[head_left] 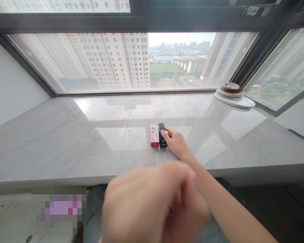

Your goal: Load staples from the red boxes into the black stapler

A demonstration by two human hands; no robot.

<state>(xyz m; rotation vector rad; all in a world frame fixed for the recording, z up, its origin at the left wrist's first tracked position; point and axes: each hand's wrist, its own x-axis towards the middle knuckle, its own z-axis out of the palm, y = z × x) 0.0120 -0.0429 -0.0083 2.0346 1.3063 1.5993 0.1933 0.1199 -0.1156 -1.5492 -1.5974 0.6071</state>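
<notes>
A black stapler (162, 136) lies lengthwise on the grey counter. My right hand (176, 141) grips it from the right, thumb on top and fingers along its far right side. Close beside its left edge is a small red and white printed box (154, 136). My left hand (152, 202) looms large and blurred in front of the camera, in the lower middle. Its fingers are curled in like a fist, and whatever is inside them, if anything, is hidden.
Stacked plates (234, 98) stand in the far right corner of the glossy counter (66, 145), by the window. A dark window frame (131, 92) runs along the back. Below the front edge, at lower left, is a pale surface (12, 219) with a pixelated patch.
</notes>
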